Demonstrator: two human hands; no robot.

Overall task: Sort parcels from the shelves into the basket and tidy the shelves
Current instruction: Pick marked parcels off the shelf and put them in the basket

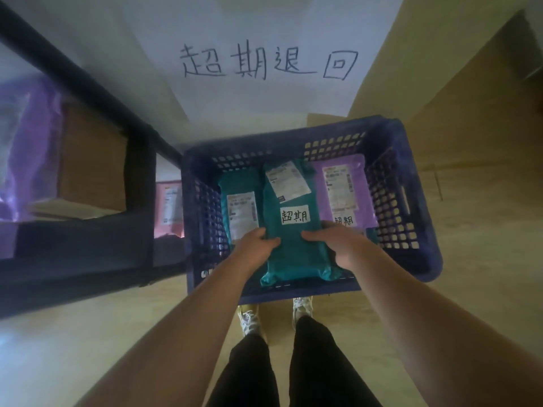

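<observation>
A teal parcel (293, 245) is held over the blue basket (264, 142), grasped in the grip of left hand (258, 242) and right hand (338, 243); a purple parcel (342, 186) lies inside; a carton (91, 160) left of the basket is judged unsorted.

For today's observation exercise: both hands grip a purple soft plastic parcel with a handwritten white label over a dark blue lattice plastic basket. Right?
No. In the head view, the soft plastic parcel that the left hand and right hand grip over the dark blue lattice plastic basket is teal, not purple.
</observation>
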